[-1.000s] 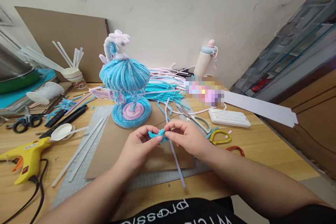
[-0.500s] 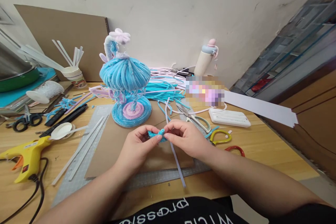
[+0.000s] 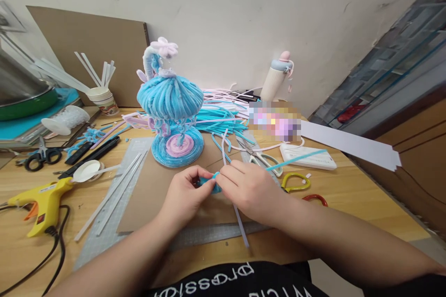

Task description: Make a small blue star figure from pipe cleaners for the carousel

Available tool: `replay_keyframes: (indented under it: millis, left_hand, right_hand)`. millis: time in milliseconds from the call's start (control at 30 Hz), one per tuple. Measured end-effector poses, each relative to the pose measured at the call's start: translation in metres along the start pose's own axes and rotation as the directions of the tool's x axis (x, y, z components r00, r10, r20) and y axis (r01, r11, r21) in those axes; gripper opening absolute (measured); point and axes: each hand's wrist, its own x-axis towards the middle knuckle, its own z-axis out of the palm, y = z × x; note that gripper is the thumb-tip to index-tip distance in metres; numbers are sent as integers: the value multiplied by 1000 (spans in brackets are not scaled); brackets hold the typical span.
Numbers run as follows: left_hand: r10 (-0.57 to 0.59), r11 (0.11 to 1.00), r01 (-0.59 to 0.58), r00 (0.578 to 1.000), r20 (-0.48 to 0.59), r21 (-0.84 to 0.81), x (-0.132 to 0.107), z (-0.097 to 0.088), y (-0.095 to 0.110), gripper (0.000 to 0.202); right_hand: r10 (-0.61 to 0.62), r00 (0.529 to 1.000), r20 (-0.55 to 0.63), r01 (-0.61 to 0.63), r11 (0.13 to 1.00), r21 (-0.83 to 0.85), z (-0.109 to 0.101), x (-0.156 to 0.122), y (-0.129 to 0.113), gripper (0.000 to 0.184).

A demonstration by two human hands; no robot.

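Glue gun (image 3: 47, 202) left of hands (image 3: 184, 195), bottle (image 3: 273, 82) behind

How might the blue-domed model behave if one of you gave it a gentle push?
The blue-domed model would probably be light for its size, as it looks soft and fuzzy. Its dome may wobble, sitting above thin, curly strands. The wide, flat round base should make it less apt to tip.

Small bright-blue fuzzy chenille piece (image 3: 216, 189): bunched, pinched, partly covered
Piece's place: held above the flat brown cardboard sheet (image 3: 149, 199)
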Motion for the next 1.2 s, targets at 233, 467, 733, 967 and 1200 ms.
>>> replay_keyframes:
  millis: [233,467,733,967,1200]
  left_hand:
    - [34,973,-60,992,120,222,0,-1,8,9]
    - [89,988,-118,963,256,99,-1,-1,4,6]
    - [-43,939,150,945,325,-311,-2,-4,12,17]
    - [-11,914,71,989,150,-400,2,-5,5,15]
    - [51,933,-6,992,116,-360,2,-6,12,11]
  right_hand:
    - [-192,950,244,165,978,127,-11,21,22,11]
    - [-135,806,576,-231,824,517,-22,50,46,4]
    - [-103,865,491,-349,579,737,-15,43,50,9]
    - [530,806,-262,-284,735,615,-15,10,9,1]
    - [618,717,322,-465,80,882,8,4,-6,9]
